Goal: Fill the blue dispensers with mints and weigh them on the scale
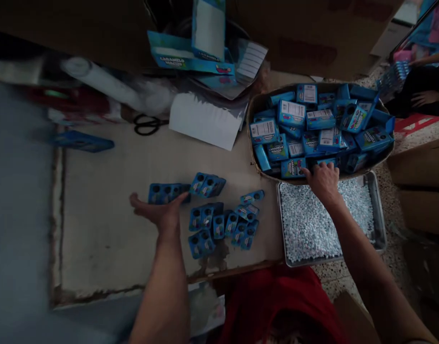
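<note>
Red cloth (pixel 280 301) fills bottom centre — beyond, the left hand (pixel 162 212) spreads, gripping nothing, around small boxes (pixel 165 190) mid-frame; a sideways nudge could scatter them. The right hand (pixel 324 182) is at the heaped carton (pixel 269 176), upper right — grip impossible to tell.

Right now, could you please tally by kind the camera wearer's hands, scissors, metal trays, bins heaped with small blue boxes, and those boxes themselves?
Hands: 2, left hand and right hand
Scissors: 1
Tray: 1
Bin: 1
Blue boxes: too many overlap to count
Total: 5, leaving out the boxes
</note>
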`<act>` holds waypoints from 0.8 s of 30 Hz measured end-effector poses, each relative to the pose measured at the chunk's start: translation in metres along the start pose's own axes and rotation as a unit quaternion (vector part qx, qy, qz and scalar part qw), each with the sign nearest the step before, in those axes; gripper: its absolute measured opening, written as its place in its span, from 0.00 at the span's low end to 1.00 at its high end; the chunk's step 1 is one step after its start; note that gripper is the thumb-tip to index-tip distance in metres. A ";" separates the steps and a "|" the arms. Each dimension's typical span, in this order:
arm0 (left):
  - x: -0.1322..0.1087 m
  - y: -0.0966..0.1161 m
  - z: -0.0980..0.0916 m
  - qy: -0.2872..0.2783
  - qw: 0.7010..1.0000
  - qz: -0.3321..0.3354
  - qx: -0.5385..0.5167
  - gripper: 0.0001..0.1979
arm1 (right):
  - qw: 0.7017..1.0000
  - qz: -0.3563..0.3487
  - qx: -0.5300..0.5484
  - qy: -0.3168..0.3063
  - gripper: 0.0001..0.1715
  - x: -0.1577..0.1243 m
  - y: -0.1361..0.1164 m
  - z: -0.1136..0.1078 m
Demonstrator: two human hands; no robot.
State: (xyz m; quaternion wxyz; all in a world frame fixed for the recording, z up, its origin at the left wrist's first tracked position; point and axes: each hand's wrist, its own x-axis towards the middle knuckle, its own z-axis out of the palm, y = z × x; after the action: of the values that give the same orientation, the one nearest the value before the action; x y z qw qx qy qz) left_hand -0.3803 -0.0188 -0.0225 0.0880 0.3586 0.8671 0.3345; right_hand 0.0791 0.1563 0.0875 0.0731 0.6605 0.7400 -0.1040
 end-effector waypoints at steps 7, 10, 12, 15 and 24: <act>0.045 0.178 0.069 -0.088 0.967 0.233 -0.054 0.28 | 0.996 0.078 0.003 -0.034 0.27 -0.004 -0.026 0.014; 0.055 0.248 0.130 -0.228 0.912 0.341 -0.024 0.54 | 0.993 0.108 0.036 0.005 0.26 -0.006 -0.029 0.026; 0.056 0.269 0.160 -0.280 0.895 0.347 0.007 0.61 | 0.991 0.105 0.070 0.036 0.24 -0.006 -0.028 0.032; 0.058 0.270 0.179 -0.308 0.900 0.309 0.013 0.61 | 0.982 0.101 0.150 0.061 0.17 -0.006 -0.024 0.038; 0.022 0.268 0.112 -0.297 0.888 0.224 -0.269 0.41 | 0.886 -0.078 0.434 0.144 0.01 -0.030 -0.004 -0.016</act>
State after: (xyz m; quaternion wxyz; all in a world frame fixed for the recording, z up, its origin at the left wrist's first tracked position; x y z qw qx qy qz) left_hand -0.2015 0.1933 0.0668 0.3573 0.5884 0.5737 0.4439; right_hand 0.0793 0.1307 0.1108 -0.3367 0.5741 0.6727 -0.3233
